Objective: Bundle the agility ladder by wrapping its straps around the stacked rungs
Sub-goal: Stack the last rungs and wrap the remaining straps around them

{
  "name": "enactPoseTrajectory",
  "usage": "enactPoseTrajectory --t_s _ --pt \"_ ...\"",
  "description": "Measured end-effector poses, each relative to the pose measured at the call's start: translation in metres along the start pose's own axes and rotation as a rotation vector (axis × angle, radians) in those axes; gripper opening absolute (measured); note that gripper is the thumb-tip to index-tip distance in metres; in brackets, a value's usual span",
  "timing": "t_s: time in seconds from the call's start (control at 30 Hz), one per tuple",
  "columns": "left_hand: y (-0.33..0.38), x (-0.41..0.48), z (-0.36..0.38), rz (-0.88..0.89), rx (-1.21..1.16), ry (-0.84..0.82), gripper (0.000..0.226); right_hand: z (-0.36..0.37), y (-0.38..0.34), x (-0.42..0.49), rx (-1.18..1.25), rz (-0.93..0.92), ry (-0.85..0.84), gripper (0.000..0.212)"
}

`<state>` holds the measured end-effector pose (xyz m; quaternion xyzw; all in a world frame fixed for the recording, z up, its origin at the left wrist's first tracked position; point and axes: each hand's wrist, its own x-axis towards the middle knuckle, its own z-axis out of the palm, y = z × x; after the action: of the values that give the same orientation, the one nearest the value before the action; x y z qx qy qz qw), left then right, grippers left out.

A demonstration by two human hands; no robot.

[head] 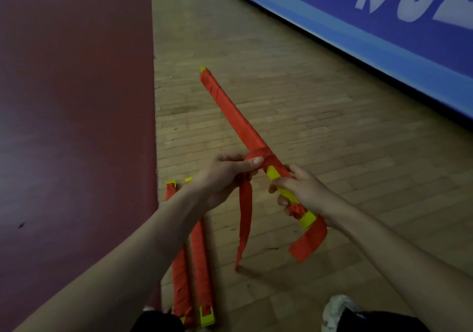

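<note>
Rung stack [230,111] held off the floor [320,96], long axis running from R hand [304,191] away, up-left. R hand clamped on stack's near yellow end. L hand [225,175] is closed, pinching the strap at stack's last wrap, so nearer for next turn. Count: 1 stack, 2 loose ends: strap tail [245,219] under L hand, second tail [309,239] off near end. 2 wrapped bundles [202,267] lie on floor, left-below stack.

Rung bundle [238,117], yellow ends, red-wrapped, tilted in midair; 2 loose strap tails [245,214] dangle.

blue banner [384,37], wood floor [294,96], white shoe [337,308]
</note>
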<state>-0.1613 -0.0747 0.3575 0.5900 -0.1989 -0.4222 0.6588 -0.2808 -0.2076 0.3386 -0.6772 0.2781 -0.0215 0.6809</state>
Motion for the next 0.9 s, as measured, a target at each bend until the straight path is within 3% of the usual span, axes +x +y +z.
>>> enactPoseTrajectory --t_s 0.1,0.2,0.33,0.57,0.67,0.77,0.9 --pt "-0.001 -0.002 0.003 0.05 -0.008 0.006 0.011 0.002 0.003 0.001 -0.15 -0.021 0.005 0.043" --pt "-0.001 -0.003 0.005 0.08 -0.028 0.018 0.004 0.003 0.003 0.001 -0.133 -0.022 0.012 0.056" --pt "0.0 -0.001 0.004 0.069 -0.076 0.049 0.003 0.0 -0.006 0.001 0.094 0.014 0.005 0.05" --pt "-0.007 0.002 0.002 -0.196 -0.114 0.047 0.023 -0.003 -0.018 -0.009 0.359 -0.055 -0.151 0.02" --pt "-0.012 0.004 0.001 -0.239 -0.143 0.009 0.025 -0.001 -0.02 -0.013 0.401 -0.107 -0.248 0.025" --pt "-0.014 0.002 0.0 -0.194 -0.252 -0.059 0.008 -0.006 -0.023 -0.016 0.435 -0.13 -0.315 0.023" --pt "-0.012 0.004 -0.001 0.008 -0.372 -0.268 0.033 -0.011 -0.031 -0.025 0.346 -0.115 -0.34 0.028"
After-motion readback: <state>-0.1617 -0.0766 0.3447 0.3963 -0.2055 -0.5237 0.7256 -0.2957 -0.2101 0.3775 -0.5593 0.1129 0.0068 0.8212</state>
